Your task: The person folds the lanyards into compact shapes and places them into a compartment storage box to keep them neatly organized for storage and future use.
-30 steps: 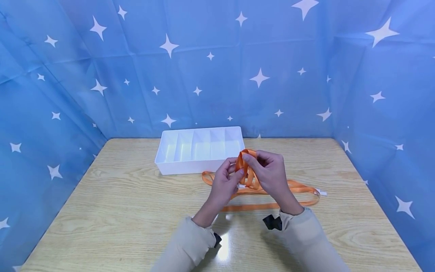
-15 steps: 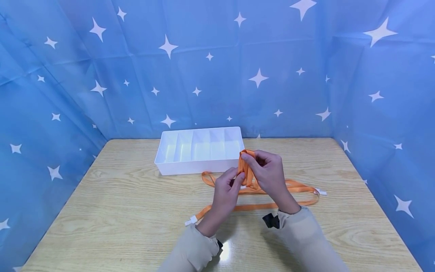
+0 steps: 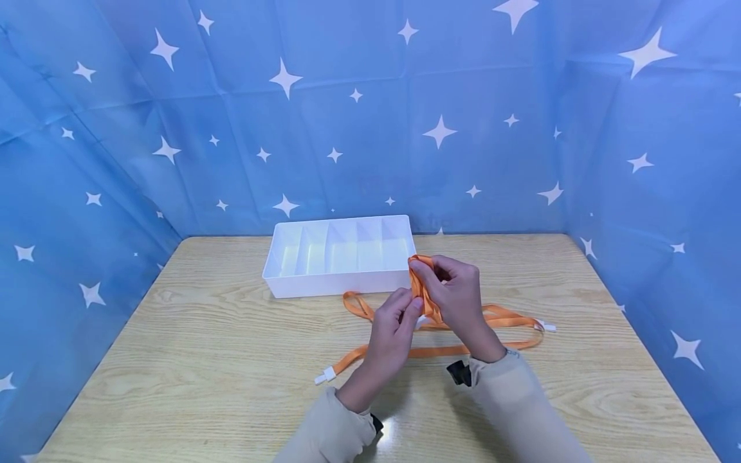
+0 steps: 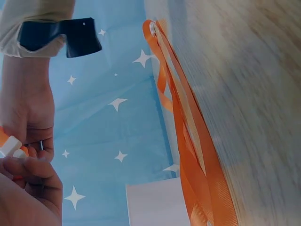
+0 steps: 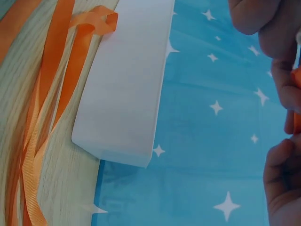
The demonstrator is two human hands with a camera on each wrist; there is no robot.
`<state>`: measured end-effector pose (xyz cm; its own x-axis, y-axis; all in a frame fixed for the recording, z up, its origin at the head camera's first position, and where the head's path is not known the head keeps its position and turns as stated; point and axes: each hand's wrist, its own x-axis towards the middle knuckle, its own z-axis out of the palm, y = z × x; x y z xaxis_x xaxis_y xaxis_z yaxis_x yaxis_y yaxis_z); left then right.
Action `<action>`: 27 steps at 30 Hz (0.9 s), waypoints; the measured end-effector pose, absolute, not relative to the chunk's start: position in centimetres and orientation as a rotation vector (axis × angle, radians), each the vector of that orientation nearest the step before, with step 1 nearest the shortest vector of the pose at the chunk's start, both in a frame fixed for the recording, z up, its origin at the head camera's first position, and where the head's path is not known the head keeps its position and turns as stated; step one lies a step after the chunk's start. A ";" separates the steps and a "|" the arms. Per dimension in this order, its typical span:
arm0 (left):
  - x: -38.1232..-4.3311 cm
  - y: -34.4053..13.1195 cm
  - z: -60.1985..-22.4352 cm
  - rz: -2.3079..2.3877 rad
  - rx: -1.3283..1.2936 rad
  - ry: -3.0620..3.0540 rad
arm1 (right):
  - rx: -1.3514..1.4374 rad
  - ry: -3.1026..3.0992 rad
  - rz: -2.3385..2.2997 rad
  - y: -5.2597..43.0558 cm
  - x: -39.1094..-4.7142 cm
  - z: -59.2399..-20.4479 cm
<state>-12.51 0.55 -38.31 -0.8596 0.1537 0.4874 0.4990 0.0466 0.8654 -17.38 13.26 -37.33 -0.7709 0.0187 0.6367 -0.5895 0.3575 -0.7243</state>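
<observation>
A folded orange lanyard [image 3: 418, 281] hangs in the air between both hands. My right hand [image 3: 461, 292] pinches its top folds between thumb and fingers. Lower down, my left hand [image 3: 389, 331] grips the bundle's bottom part. The left wrist view shows a white clip [image 4: 10, 146] of this lanyard by the fingers. Below the hands, more orange lanyard strap [image 3: 440, 352] lies in long loops on the table. One white clip [image 3: 328, 374] of it points to the front left, another clip [image 3: 545, 326] lies at the right. The forearms hide part of the strap.
A white tray [image 3: 336, 283] with several compartments stands at the back of the wooden table [image 3: 202, 360], just behind the lanyards. A blue curtain [image 3: 370, 128] with white stars surrounds the table's back and sides.
My left hand has slid down and slightly right along the folded lanyard, drawing its folds narrower. The front-left clip has come into view beside my left wrist. My right hand has hardly moved.
</observation>
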 end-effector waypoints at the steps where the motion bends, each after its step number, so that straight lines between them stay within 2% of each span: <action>1: -12.5 0.5 -38.2 -1.903 -0.671 -2.072 | 0.501 -2.063 1.424 13.3 -17.5 -37.5; 8: -13.9 0.4 -41.2 -1.945 -0.736 -2.134 | 0.533 -2.010 1.374 13.7 -18.2 -38.5; 16: -13.8 0.0 -41.2 -1.967 -0.767 -2.253 | 0.552 -1.985 1.292 13.6 -18.4 -38.6; 27: -14.2 -0.2 -41.4 -2.069 -0.796 -2.132 | 0.530 -1.986 1.425 13.7 -18.3 -38.5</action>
<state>-14.24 -0.15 -41.44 -0.8641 0.3141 0.3934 0.4026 -0.0380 0.9146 -18.33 13.75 -38.54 -0.7207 0.0377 0.6922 -0.6436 0.3345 -0.6884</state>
